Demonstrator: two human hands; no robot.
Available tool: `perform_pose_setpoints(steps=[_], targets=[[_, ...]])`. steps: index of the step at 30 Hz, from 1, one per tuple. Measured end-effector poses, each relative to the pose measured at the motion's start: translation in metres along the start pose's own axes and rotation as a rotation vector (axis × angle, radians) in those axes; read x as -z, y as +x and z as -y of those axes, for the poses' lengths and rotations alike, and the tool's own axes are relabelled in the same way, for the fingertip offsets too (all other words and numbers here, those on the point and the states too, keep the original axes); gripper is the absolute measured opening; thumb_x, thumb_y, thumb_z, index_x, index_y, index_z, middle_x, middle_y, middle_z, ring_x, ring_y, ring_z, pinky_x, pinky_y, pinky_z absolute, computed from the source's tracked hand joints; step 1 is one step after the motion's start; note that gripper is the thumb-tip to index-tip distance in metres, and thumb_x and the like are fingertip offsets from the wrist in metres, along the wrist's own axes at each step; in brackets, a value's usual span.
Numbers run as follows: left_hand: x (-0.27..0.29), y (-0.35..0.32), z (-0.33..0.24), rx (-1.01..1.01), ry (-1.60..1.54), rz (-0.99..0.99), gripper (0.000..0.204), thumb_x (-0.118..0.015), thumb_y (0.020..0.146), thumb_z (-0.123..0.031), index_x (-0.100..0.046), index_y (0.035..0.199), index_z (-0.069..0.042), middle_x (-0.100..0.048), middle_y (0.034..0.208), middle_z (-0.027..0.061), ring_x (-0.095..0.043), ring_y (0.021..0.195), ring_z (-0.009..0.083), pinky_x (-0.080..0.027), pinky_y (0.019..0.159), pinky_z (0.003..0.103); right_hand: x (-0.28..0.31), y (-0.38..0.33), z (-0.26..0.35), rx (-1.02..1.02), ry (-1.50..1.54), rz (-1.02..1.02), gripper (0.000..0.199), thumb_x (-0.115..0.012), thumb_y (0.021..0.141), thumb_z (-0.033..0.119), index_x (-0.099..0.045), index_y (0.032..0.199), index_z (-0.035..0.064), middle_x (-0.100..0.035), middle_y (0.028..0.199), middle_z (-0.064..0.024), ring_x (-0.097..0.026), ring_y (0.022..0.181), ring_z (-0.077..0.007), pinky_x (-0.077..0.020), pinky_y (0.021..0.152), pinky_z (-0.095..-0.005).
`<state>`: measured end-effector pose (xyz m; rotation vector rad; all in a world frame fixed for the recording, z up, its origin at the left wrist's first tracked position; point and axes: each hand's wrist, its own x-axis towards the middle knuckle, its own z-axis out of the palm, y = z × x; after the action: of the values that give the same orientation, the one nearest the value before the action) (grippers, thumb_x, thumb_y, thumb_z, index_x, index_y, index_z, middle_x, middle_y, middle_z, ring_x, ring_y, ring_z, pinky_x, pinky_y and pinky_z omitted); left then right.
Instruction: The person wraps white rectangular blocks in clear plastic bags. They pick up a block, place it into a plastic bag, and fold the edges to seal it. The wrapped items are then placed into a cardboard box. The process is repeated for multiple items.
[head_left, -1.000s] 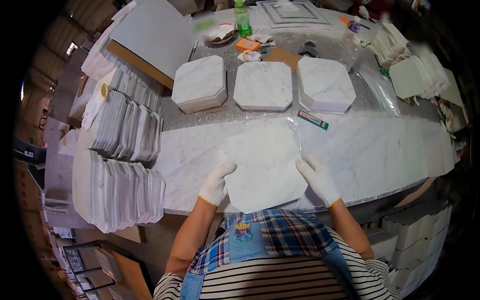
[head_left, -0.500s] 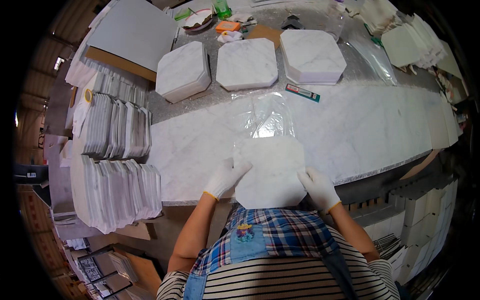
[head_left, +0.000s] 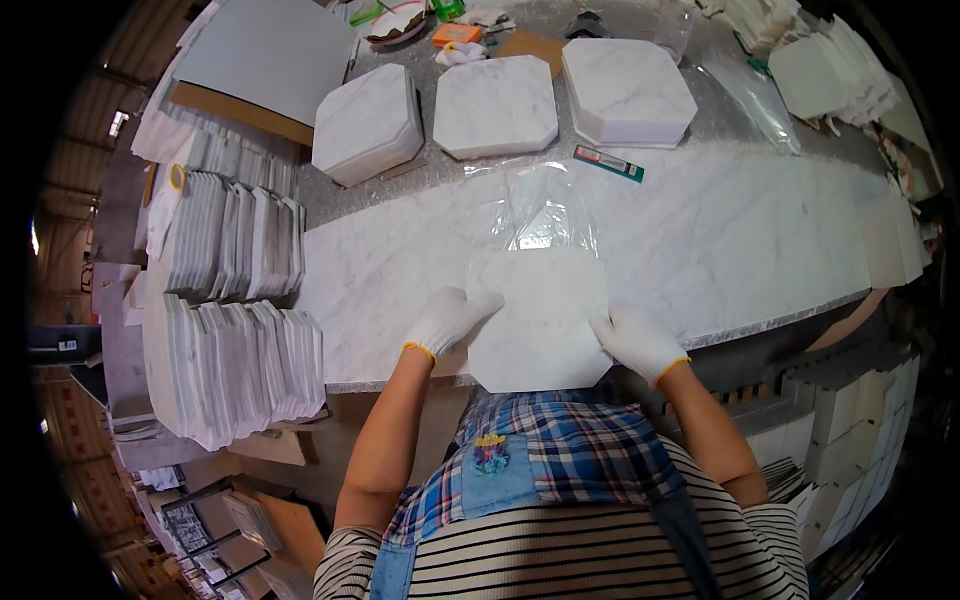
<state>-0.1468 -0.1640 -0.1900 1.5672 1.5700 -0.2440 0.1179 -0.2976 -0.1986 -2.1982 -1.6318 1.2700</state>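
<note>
Has the white octagonal stone tile (head_left: 540, 320) between the white-gloved left hand (head_left: 447, 322) and white-gloved right hand (head_left: 640, 340), at the near edge of the long white marble slab (head_left: 750, 250). Has clear plastic film (head_left: 545, 218) behind the tile; beyond, three white octagonal tile stacks (head_left: 495, 107) in a row, a slim green rectangular packet (head_left: 608, 163) before the rightmost. At left, has white stone tiles (head_left: 235, 365) on edge.
</note>
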Motion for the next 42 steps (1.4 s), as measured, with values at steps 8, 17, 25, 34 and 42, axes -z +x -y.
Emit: perform_pose_setpoints(steps=[8, 17, 25, 34, 42], targets=[[-0.001, 0.004, 0.001, 0.015, 0.077, 0.016, 0.082, -0.065, 0.079, -0.064, -0.068, 0.086, 0.017, -0.067, 0.072, 0.0264, -0.069, 0.066, 0.0346, -0.053, 0.066, 0.044, 0.01, -0.002, 0.008, 0.001, -0.093, 0.028, 0.051, -0.043, 0.094, 0.036, -0.072, 0.087, -0.0054, -0.068, 0.087, -0.0306, -0.066, 0.083, -0.048, -0.0518, 0.08, -0.055], [0.0, 0.002, -0.004, -0.034, 0.235, -0.005, 0.079, -0.06, 0.083, -0.066, -0.072, 0.088, 0.012, -0.069, 0.091, 0.033, -0.07, 0.089, 0.0425, -0.053, 0.083, 0.047, 0.011, 0.003, 0.004, 0.002, -0.109, 0.013, 0.054, -0.043, 0.093, 0.039, -0.073, 0.083, -0.0045, -0.068, 0.085, -0.0294, -0.067, 0.081, -0.0465, -0.0518, 0.077, -0.0544], [0.0, 0.001, -0.005, -0.03, 0.305, -0.019, 0.075, -0.06, 0.084, -0.065, -0.073, 0.087, 0.009, -0.071, 0.09, 0.0296, -0.07, 0.086, 0.0414, -0.054, 0.08, 0.047, 0.011, 0.007, 0.004, -0.009, -0.129, 0.056, 0.053, -0.043, 0.092, 0.039, -0.072, 0.085, -0.0052, -0.069, 0.084, -0.0285, -0.067, 0.081, -0.0461, -0.0517, 0.079, -0.0538], [0.0, -0.001, 0.009, -0.127, 0.207, -0.079, 0.067, -0.063, 0.084, -0.06, -0.07, 0.075, 0.007, -0.066, 0.074, 0.0288, -0.067, 0.071, 0.0395, -0.052, 0.072, 0.048, 0.018, 0.006, 0.009, 0.002, -0.22, 0.071, 0.057, -0.045, 0.093, 0.045, -0.073, 0.088, -0.0041, -0.07, 0.088, -0.0281, -0.068, 0.087, -0.0436, -0.0523, 0.082, -0.0508], [-0.002, 0.0, 0.015, -0.198, 0.095, -0.131, 0.068, -0.06, 0.085, -0.06, -0.067, 0.071, 0.007, -0.062, 0.068, 0.0292, -0.064, 0.064, 0.0394, -0.05, 0.067, 0.049, 0.013, 0.008, 0.006, 0.001, -0.229, 0.035, 0.056, -0.047, 0.092, 0.046, -0.073, 0.085, -0.0027, -0.07, 0.085, -0.0267, -0.068, 0.083, -0.0432, -0.0528, 0.081, -0.0504]])
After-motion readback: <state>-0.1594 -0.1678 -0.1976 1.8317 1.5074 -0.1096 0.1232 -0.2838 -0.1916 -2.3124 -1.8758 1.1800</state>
